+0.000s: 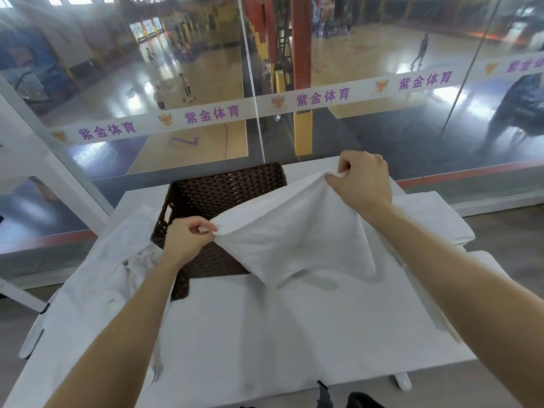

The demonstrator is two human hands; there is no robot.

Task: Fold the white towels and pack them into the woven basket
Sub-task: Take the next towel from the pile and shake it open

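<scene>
Stretching both bare forearms forward, a person lifts a white towel [294, 234] above a white-covered table [265, 334]. The left hand [188, 237] pinches 1 corner over the dark woven basket [223, 187], while the right hand [363, 179], raised higher and farther out, grips the other. More crumpled towels [117, 260] lie left of the basket.

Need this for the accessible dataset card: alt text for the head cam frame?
Both hands hold a white towel up by its top edge, left hand and right hand each pinching a corner, in front of a dark woven basket on a white-covered table. More white towels lie crumpled left of the basket; behind is a glass wall overlooking a sports court.
</scene>
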